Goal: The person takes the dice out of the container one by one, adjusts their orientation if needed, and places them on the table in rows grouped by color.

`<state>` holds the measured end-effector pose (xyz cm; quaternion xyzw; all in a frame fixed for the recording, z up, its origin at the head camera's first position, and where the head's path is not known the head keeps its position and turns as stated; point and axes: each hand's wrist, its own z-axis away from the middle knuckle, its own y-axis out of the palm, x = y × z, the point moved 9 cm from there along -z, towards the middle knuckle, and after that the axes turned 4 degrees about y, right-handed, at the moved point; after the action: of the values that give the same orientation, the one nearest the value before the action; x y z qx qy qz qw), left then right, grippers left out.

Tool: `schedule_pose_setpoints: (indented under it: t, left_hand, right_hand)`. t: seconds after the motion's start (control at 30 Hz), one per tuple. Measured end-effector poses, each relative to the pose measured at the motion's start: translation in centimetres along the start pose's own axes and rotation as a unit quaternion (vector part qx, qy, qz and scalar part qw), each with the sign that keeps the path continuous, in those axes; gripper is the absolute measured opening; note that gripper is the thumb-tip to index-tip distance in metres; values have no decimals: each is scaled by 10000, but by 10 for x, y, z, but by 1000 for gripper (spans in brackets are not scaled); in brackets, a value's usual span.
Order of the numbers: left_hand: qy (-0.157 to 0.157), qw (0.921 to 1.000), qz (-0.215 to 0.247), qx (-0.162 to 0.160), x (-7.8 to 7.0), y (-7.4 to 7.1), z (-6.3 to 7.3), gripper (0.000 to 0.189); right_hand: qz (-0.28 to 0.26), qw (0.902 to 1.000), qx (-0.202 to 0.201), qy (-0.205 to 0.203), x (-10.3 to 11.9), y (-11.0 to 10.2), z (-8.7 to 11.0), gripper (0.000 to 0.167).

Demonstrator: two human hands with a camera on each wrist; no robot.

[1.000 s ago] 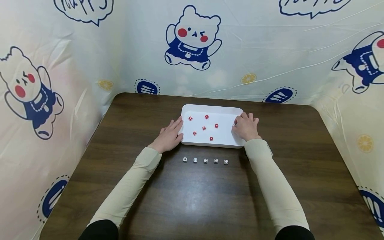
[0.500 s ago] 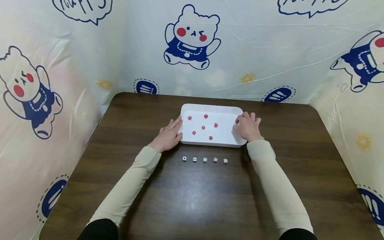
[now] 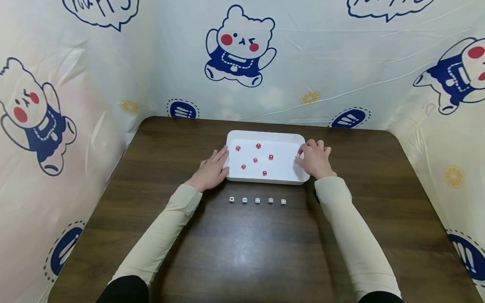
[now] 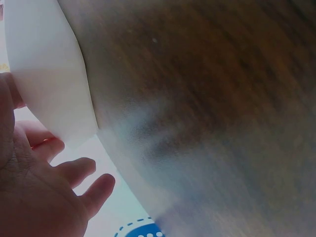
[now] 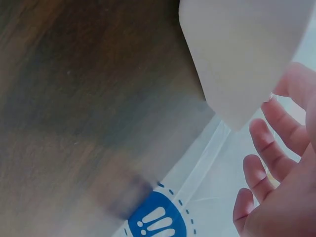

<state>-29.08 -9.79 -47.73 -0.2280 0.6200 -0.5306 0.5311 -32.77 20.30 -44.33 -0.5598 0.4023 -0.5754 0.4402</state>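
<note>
A white rectangular tray lies on the table with several red dice, such as this red die, spread inside it. My left hand rests against its left rim, fingers extended; the left wrist view has this hand beside the tray's outer wall. Over the right end of the tray, my right hand pinches a white die between thumb and index finger. From the right wrist, only a sliver of that die shows between the fingertips, above the tray's wall.
A straight row of several white dice, its middle die included, sits on the brown wooden table in front of the tray. Printed sheeting with cartoon bears surrounds the table's back and sides.
My right hand has shifted slightly to the right with the white die, which shows more plainly between the fingers. The left hand stays at the rim, and the head view has drifted a little.
</note>
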Motion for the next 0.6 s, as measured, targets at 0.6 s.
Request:
schedule_pose_setpoints:
  t: [0.6]
  left_hand:
    - [-48, 10000, -38, 26, 4, 3, -2, 63]
  right_hand:
    - [-91, 9999, -47, -124, 9, -11, 11, 20]
